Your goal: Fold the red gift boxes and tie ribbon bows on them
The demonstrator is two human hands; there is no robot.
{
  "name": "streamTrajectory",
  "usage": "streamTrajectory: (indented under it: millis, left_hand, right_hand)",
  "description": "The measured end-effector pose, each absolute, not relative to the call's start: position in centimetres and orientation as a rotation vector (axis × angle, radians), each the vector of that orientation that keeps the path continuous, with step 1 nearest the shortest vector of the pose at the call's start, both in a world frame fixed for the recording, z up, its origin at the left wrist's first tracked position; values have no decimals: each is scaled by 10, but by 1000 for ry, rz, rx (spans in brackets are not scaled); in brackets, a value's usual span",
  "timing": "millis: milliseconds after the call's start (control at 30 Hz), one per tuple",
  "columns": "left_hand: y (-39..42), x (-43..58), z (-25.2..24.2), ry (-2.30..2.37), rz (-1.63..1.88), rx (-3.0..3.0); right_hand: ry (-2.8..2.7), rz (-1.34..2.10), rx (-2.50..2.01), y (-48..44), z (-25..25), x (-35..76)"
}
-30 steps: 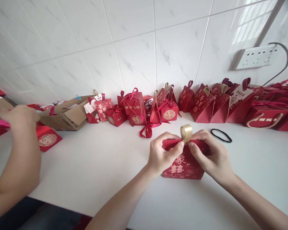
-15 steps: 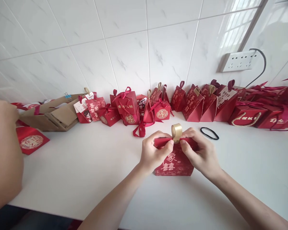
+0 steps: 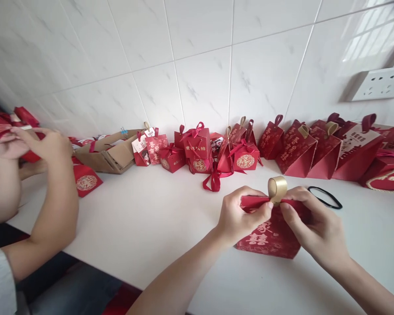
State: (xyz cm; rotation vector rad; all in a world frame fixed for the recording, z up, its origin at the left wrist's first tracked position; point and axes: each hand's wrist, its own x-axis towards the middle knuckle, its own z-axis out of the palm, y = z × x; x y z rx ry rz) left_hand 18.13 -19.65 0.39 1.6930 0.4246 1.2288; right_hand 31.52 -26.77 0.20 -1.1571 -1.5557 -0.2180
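Note:
A red gift box [image 3: 269, 236] with gold characters stands on the white counter [image 3: 144, 218] in front of me. A gold ribbon loop [image 3: 277, 189] sticks up from its closed top. My left hand [image 3: 239, 215] pinches the top edge on the left of the loop. My right hand [image 3: 318, 227] pinches the top edge on the right of it. Both hands are closed on the box's top fold.
A row of finished red gift boxes [image 3: 243, 153] lines the tiled wall. A black hair tie [image 3: 325, 197] lies right of my box. A brown cardboard carton [image 3: 101, 153] lies at the left. Another person's hands [image 3: 36, 146] hold red paper at the far left. A wall socket [image 3: 379, 83] sits upper right.
My hands stay pinched on the box top. The view has shifted, so the box sits further right. The other person's hands have risen and come together at the left.

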Motion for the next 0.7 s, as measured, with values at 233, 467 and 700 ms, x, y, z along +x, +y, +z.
streamTrajectory:
  millis: [233,467,700]
  left_hand:
    - [-198,182,3,413,1198,1629]
    - [-199,182,5,415,1167,1596]
    - [-199,183,5,411,1170,1590]
  right_hand:
    - [-1580,-269,-1166,-268,4,317]
    - [-1545,-248,-1222,-269,-3,318]
    - [-1539,-244,-1238,-268,-2,316]
